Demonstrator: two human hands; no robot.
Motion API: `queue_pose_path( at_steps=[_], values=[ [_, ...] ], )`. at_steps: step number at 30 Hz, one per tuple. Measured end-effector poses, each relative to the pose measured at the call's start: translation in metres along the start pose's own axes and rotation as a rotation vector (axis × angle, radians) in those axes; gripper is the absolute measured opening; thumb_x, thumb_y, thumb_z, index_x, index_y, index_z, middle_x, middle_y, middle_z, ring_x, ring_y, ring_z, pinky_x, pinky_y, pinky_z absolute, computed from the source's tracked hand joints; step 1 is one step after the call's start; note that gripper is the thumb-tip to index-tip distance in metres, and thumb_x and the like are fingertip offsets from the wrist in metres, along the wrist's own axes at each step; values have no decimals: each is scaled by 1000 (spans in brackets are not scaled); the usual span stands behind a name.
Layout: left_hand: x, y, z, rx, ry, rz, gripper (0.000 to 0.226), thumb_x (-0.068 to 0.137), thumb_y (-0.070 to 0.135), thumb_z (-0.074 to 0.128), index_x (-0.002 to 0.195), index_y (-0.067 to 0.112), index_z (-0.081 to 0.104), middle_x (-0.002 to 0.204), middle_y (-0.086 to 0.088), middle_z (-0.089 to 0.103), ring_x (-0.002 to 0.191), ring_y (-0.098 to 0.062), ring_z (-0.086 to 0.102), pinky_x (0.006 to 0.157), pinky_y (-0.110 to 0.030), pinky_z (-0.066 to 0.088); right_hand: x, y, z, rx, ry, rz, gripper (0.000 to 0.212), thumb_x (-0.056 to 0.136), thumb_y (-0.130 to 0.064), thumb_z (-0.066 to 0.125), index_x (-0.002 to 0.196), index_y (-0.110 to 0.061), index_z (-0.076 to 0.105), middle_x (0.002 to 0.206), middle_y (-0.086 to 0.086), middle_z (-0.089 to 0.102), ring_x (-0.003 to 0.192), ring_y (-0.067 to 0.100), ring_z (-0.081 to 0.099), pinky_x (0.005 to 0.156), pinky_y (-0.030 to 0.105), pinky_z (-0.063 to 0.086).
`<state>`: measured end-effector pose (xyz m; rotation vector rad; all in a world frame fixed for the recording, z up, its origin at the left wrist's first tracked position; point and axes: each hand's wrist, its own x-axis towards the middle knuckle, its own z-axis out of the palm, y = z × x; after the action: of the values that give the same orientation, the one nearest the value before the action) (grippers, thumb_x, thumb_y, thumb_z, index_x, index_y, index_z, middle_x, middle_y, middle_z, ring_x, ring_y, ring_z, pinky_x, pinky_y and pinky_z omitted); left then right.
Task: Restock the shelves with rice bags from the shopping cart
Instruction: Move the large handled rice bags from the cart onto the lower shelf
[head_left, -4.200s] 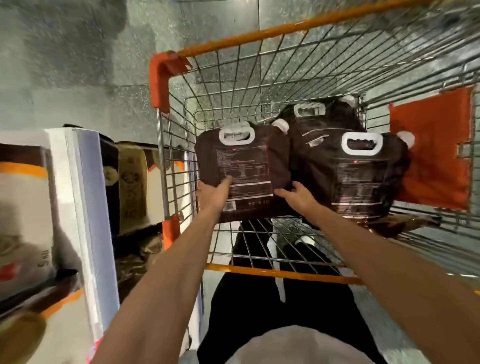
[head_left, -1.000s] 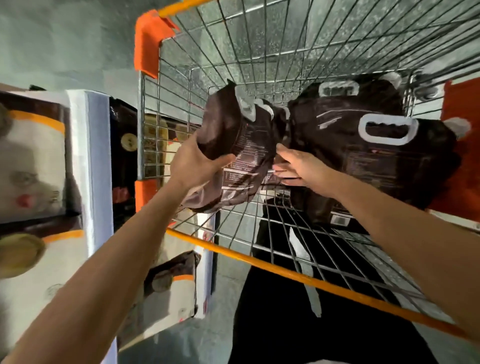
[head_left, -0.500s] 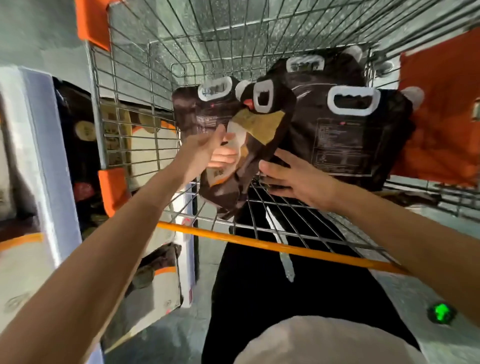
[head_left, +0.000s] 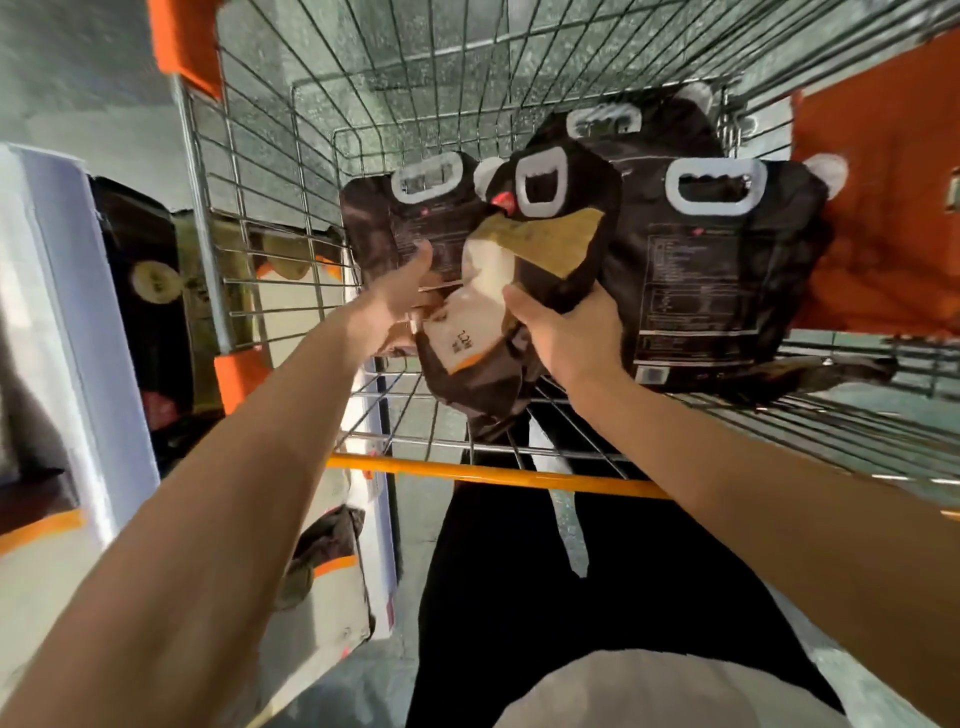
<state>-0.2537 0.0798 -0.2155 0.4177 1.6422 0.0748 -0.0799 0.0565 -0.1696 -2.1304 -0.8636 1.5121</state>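
In the wire shopping cart (head_left: 270, 156) I hold a dark brown rice bag (head_left: 550, 244) with a white handle cutout and a yellow and white front label, tilted over the cart's near end. My left hand (head_left: 400, 306) grips its left edge, fingers tucked behind the label. My right hand (head_left: 566, 332) grips its right side, thumb on the front. Another bag (head_left: 384, 228) stands just behind my left hand. Two more bags (head_left: 717, 260) lean at the right, backs facing me.
The cart's orange handle bar (head_left: 493, 474) crosses below the held bag. An orange seat flap (head_left: 883, 208) closes the cart's right side. Shelves (head_left: 78, 312) with stocked rice bags (head_left: 156, 291) stand close on the left. My legs are under the cart's end.
The held bag has turned its label side toward me. My right hand moved up from beneath it and now grips its right side. My left hand stays on its left edge.
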Motion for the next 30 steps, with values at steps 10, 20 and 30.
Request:
queue_pose_path(
  at_steps=[10, 20, 30],
  values=[
    [9, -22, -8, -126, -64, 15, 53, 98, 60, 40, 117, 17, 63, 122, 0, 66, 105, -17, 61, 75, -31, 45, -3, -15, 15, -142, 153, 16, 30, 74, -27, 83, 96, -10, 72, 90, 2, 73, 86, 21, 70, 79, 31, 57],
    [20, -15, -18, -266, 20, 136, 84, 69, 93, 40, 103, 24, 74, 114, 1, 73, 111, -19, 66, 105, -40, 46, 31, -73, -37, -247, -380, -221, 28, 73, -4, 82, 92, -20, 69, 90, -7, 71, 71, -7, 68, 66, 9, 51],
    [49, -10, 14, -134, -142, 194, 48, 87, 70, 53, 100, 25, 67, 127, 3, 62, 125, -18, 52, 111, -44, 35, 95, -23, -91, -155, -226, 213, 41, 73, -23, 83, 111, -14, 70, 104, 1, 74, 95, 13, 70, 88, 32, 55]
  ],
)
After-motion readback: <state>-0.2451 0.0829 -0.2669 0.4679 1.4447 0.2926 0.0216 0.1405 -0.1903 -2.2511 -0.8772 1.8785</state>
